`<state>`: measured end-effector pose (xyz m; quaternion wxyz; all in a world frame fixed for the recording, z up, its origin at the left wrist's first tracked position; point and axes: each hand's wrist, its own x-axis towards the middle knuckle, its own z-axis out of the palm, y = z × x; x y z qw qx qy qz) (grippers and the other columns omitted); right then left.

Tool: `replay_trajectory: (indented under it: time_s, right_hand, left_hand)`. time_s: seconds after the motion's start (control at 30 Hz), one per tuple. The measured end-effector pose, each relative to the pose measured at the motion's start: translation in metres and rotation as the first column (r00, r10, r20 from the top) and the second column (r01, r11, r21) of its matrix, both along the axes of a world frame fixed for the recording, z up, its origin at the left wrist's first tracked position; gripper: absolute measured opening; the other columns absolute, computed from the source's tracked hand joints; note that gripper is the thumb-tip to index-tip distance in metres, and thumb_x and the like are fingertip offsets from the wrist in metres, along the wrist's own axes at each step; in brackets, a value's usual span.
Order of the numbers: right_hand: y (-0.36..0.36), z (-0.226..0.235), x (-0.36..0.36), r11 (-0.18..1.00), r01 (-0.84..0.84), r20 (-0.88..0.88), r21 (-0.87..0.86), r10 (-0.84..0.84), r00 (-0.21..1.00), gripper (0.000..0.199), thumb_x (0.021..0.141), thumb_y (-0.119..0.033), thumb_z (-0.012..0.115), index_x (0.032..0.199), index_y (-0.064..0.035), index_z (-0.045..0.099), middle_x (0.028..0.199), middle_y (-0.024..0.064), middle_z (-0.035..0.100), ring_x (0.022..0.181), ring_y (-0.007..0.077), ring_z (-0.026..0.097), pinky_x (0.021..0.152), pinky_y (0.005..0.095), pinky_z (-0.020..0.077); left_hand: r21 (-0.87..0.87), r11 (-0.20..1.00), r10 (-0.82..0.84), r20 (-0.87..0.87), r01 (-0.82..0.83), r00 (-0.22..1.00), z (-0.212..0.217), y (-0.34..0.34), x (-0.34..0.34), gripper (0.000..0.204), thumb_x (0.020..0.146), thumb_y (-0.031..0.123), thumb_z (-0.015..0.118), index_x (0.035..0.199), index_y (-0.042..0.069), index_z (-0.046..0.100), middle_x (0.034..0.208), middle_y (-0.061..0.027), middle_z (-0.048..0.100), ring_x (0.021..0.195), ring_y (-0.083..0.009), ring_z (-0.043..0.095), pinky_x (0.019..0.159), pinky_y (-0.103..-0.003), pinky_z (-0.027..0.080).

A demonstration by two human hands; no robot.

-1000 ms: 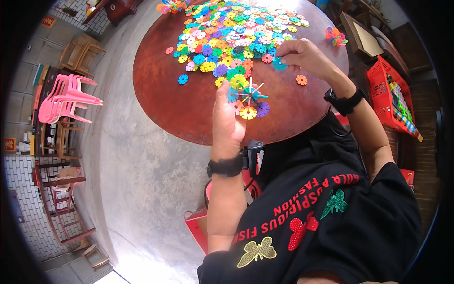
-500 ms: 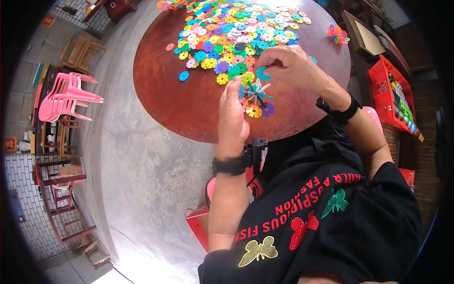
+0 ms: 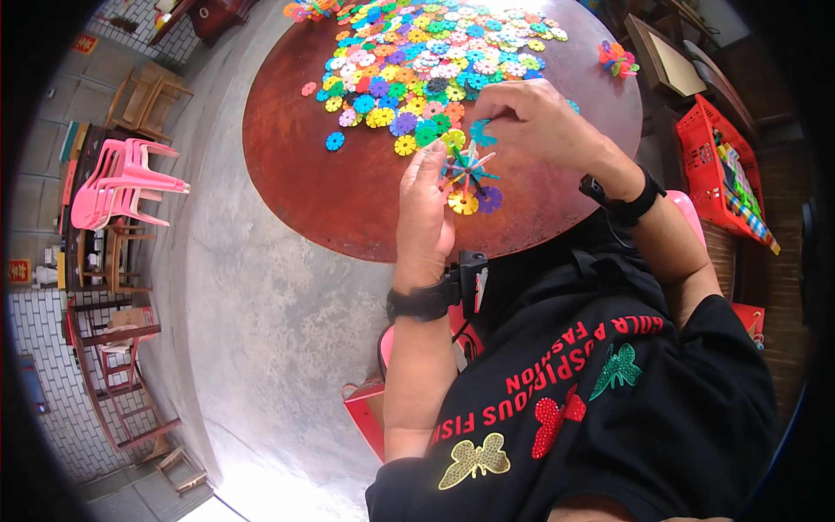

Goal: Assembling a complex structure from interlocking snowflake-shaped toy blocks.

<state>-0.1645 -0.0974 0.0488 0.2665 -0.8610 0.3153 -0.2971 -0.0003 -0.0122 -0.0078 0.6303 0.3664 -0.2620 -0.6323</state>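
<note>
Round reddish-brown bench (image 3: 322, 191), seen from above, with its near edge toward the seated person. Left of the bench, and well apart from it, stand stacked pink chairs (image 3: 122, 187). Across the far half of the bench spreads a broad heap of slotted, flower-shaped discs (image 3: 417, 61) in blue, yellow, green, white, pink, orange and purple, many of them overlapping. Right of the bench is a red openwork crate (image 3: 693, 165) containing brightly coloured items.

Over the near half of the bench are both hands. The left hand (image 3: 424, 209) supports a spoked assembly (image 3: 467, 170), its thumb upright along the left side of the piece; the fingers are clamped on the assembly, though most of them are hidden behind it. The right hand (image 3: 539, 122) reaches in from the bench's right side, its fingers pinched together on a single disc. The assembly is thus held above the near half of the bench; discs radiate from its middle, several seen edge-on as spokes.

Near the bench's right edge rests a multicoloured cluster (image 3: 617, 59) of joined pieces.

Smallest are the single discs: the teal disc (image 3: 481, 132) in the right hand, above the bench and just beside the assembly; whether the two touch cannot be told. A blue disc (image 3: 335, 141) lies on the bench's left part, apart from the heap.
</note>
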Motion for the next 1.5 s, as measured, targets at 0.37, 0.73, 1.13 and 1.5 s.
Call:
replay_trajectory:
  time_s: [0.37,0.73,1.13,1.5]
  right_hand:
    - [-0.070,-0.040,-0.109,0.960,0.277,-0.363,-0.037,-0.271,0.892,0.012,0.070,-0.007,0.058,0.079,-0.0006,0.062,0.071,0.0138,0.062,0.070,0.0295,0.062,0.065,0.0367,0.0490]
    - [-0.098,-0.055,-0.040,0.979,-0.029,-0.446,-0.203,-0.066,0.892,0.016,0.075,-0.018,0.061,0.086,-0.0063,0.063,0.088,0.0129,0.062,0.088,0.0328,0.059,0.077,0.0420,0.0460]
    - [-0.104,-0.068,-0.006,0.991,0.124,-0.484,-0.044,-0.130,0.866,0.027,0.065,-0.022,0.072,0.080,-0.0035,0.059,0.083,0.0142,0.060,0.084,0.0303,0.059,0.072,0.0395,0.0467]
    - [-0.087,-0.058,-0.017,0.997,0.070,-0.253,-0.035,-0.077,0.964,0.020,0.070,-0.008,0.063,0.085,-0.0023,0.051,0.079,0.0132,0.058,0.075,0.0277,0.056,0.064,0.0385,0.0444]
  left_hand:
    - [0.064,0.988,0.152,-0.291,-0.139,0.945,0.012,0.001,0.007,0.031,0.092,0.027,0.051,0.109,0.001,0.055,0.094,-0.0086,0.063,0.085,-0.0167,0.061,0.071,-0.034,0.052]
    - [0.076,0.992,0.125,-0.404,-0.103,0.906,-0.003,-0.001,0.023,0.044,0.092,0.034,0.045,0.122,0.002,0.049,0.114,-0.0156,0.059,0.104,-0.0301,0.058,0.084,-0.048,0.049]
    - [0.022,0.994,0.110,-0.362,-0.110,0.926,0.017,0.006,0.012,0.037,0.094,0.031,0.047,0.111,-0.001,0.052,0.100,-0.0161,0.064,0.082,-0.0240,0.064,0.077,-0.036,0.052]
    - [0.013,0.999,0.039,-0.275,-0.037,0.961,0.014,0.003,0.005,0.041,0.094,0.034,0.046,0.113,-0.002,0.052,0.098,-0.0175,0.064,0.085,-0.0243,0.064,0.078,-0.037,0.052]
